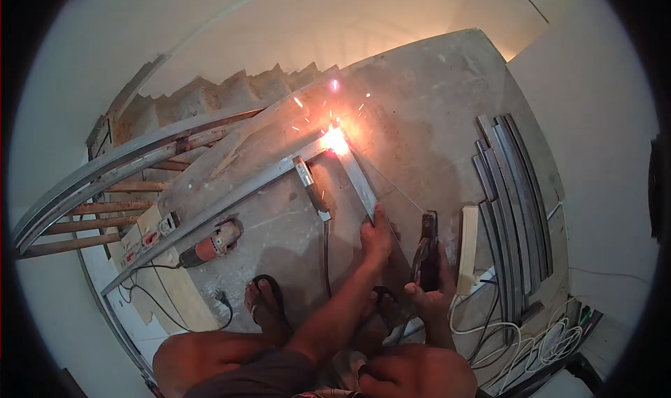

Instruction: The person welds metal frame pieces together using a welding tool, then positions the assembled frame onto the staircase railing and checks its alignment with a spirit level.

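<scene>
While sparks (337, 139) flew where short bar (358, 181) met long bar (269, 178), nr the floor (419, 104) edge by the stairs (199, 103), L hand (377, 242) gripped the short one & R hand (435, 296) was closed round the electrode holder (428, 233). Clamp (312, 190) w/ cable (326, 258) sat at the long bar; grinder (210, 246) lay nr the L edge, tubes (516, 209) along the R edge.

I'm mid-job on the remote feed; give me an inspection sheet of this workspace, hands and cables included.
Surface: scuffed grey floor.
Job's things: short bar and long bar meet under bright glare, sparks flying; cabled clamp at the long bar.
Clutter: grinder lying at left; loose metal bars and a pale block at right.
Hands: left hand grips the short bar; right hand holds the electrode holder.
Cables: plug on the floor; white cable tangled lower right.
Surroundings: stairs beyond; curved railing left.
</scene>
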### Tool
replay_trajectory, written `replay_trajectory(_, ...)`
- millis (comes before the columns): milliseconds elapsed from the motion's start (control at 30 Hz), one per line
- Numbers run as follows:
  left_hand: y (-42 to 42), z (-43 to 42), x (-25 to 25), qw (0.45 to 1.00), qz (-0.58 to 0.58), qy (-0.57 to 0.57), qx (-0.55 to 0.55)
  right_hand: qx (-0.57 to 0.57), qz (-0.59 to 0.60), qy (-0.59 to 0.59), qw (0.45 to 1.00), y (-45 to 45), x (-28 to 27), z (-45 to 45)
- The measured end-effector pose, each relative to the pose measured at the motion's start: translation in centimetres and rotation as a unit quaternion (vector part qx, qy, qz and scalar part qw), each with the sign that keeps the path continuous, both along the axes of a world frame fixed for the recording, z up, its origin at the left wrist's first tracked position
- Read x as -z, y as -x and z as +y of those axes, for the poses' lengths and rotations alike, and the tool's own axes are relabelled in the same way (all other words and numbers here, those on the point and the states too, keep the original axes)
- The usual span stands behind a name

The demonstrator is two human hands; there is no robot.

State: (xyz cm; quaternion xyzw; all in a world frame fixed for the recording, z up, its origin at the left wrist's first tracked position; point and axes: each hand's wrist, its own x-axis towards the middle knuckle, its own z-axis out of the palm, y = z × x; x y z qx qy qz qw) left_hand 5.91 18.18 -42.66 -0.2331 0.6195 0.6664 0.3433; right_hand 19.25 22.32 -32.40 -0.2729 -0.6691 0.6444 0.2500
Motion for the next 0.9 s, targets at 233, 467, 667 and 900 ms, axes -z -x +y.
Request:
replay_trajectory(233, 0.0, 0.1, -0.4, 1.000, 0.002, 0.015, 0.015, 0.009, -0.067, -0.035, 0.997, -0.5, 0.2, 0.1)
replay_trajectory(467, 0.3, 0.0, -0.6, 0.999, -0.027, 0.037, 0.025, -0.024, -0.099, 0.047, 0.994, -0.9, -0.6, 0.0)
replay_trajectory(667, -0.2, 0.1, 0.2, 1.000, 0.009, 0.024, -0.002, -0.027, -0.063, 0.044, 0.997, -0.7, -0.2, -0.1)
replay_trajectory(900, 0.1, -0.3, 0.6, 0.999, 0.024, 0.005, 0.030, -0.012, -0.065, -0.047, 0.997, -0.6, -0.3, 0.0)
